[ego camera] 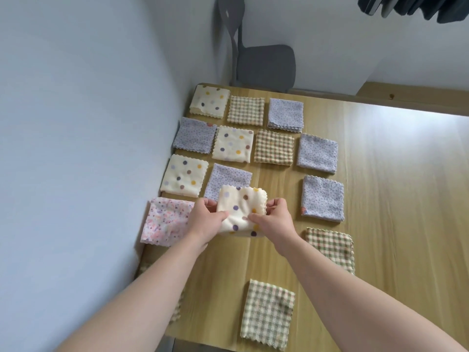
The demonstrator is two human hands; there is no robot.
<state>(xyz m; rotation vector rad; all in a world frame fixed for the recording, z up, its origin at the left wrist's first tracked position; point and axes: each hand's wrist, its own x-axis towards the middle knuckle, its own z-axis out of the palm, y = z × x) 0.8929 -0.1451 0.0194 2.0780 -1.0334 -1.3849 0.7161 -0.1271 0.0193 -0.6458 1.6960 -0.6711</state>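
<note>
A cream cloth with coloured polka dots (241, 207) is held just above the wooden table (380, 199), folded and bulging upward. My left hand (206, 219) grips its left edge, thumb on top. My right hand (272, 219) grips its right edge the same way. The cloth partly covers a folded lilac speckled cloth (225, 180) behind it. A pink speckled cloth (165, 221) lies flat just left of my left hand.
Several folded cloths lie in rows on the table: polka-dot (184, 175), checked (274, 147) and lilac (322, 198). Two checked ones lie nearer, one (330, 246) at the right and one (267, 313) at the front edge. A wall runs along the left; a grey chair (264, 64) stands behind.
</note>
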